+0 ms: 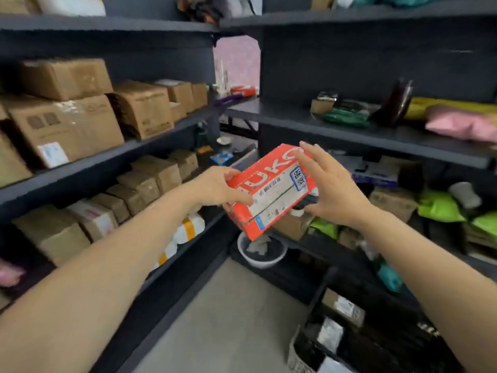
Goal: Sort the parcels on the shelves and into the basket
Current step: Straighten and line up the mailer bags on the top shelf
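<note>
I hold a red box (271,189) with a white shipping label in mid-air between two dark shelf units, tilted with its label facing me. My left hand (217,187) grips its left edge, thumb on top. My right hand (332,189) clasps its right side, fingers spread along the top edge and thumb underneath. A basket (298,356) with several dark and white parcels sits on the floor at lower right.
Brown cardboard boxes (67,127) fill the left shelves. The right shelves (376,135) carry soft mailer bags in pink (462,122), green and yellow. A grey bowl (262,251) stands on the floor below the box. Bare grey floor (228,319) lies between the units.
</note>
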